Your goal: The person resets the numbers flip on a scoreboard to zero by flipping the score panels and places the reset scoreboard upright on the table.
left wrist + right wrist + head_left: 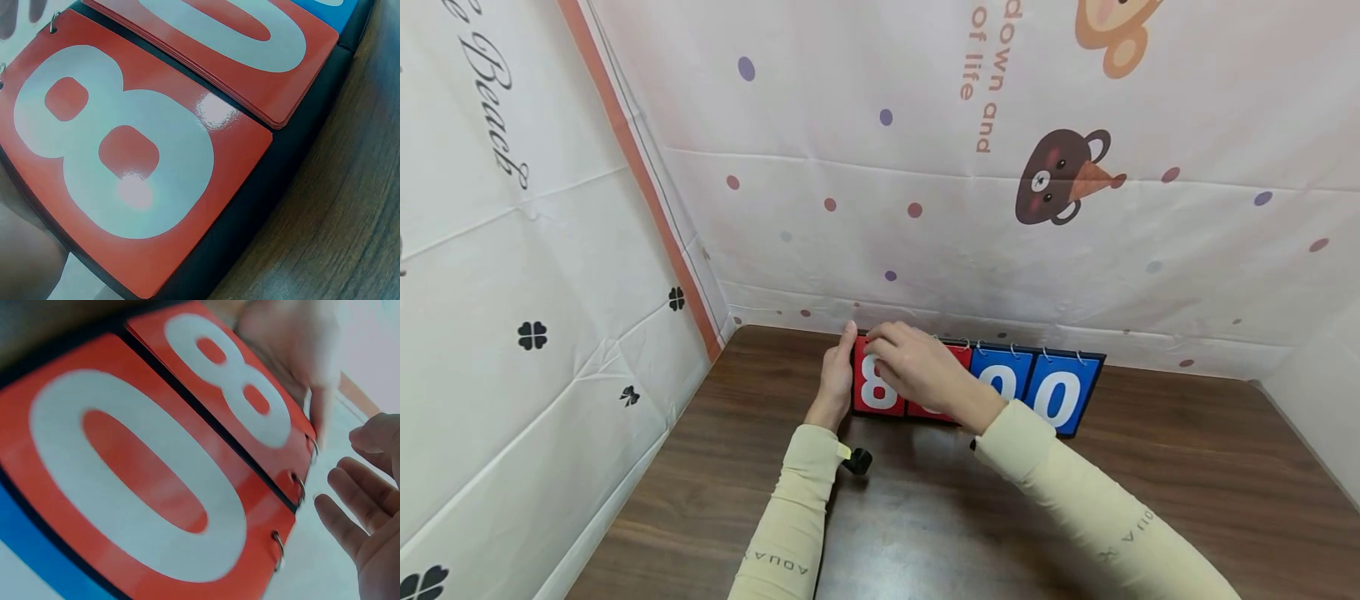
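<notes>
A flip scoreboard [1067, 392] stands on the table, with red number cards on its left half and blue ones on its right. Its leftmost red card [206, 156] shows 8; the neighbouring red card [137, 462] shows 0. My left hand [835, 379] holds the board by its left side edge, partly hidden behind it in the left wrist view. In front of the red cards, near the top rings, is my right hand [917, 362]. Its fingers [356, 494] are loosely bent beside the metal rings [279, 551], with nothing between them.
The brown wooden table [715, 492] extends around the board. A printed cloth [850, 125] hangs right behind it, and a white cloth [550, 267] with clover prints hangs at the left. A black wrist camera [857, 461] sits at the left cuff.
</notes>
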Motion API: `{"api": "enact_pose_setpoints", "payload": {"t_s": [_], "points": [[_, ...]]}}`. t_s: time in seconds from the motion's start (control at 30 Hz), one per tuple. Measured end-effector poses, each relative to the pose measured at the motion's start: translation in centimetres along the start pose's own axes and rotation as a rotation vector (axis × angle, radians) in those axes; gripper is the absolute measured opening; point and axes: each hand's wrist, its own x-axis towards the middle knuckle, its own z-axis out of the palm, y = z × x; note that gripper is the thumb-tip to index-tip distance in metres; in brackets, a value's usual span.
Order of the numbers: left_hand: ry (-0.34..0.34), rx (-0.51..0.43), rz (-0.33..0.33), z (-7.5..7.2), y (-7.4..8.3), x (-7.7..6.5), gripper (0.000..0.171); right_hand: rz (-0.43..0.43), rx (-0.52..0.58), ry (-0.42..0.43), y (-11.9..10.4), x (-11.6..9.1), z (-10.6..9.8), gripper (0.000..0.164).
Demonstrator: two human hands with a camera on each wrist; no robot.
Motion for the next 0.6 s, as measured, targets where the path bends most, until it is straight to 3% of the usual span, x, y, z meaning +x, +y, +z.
{"api": "enact_pose_setpoints", "payload": {"t_s": [0.13,0.4,0.6], "points": [[-0.007,0.018,-0.006,0.1,-0.1,0.1,0.055,0.086,0.023,0.007,1.3,1.2,-0.7,0.024],[-0.009,0.058,-0.014,0.0,-0.1,-0.3,0.058,0.527,0.255,-0.225,5.7,3.5,-0.1,0.024],[0.012,0.052,-0.019,0.1,-0.1,-0.2,0.060,0.624,0.300,-0.416,8.5,4.4,1.4,0.029]]}}
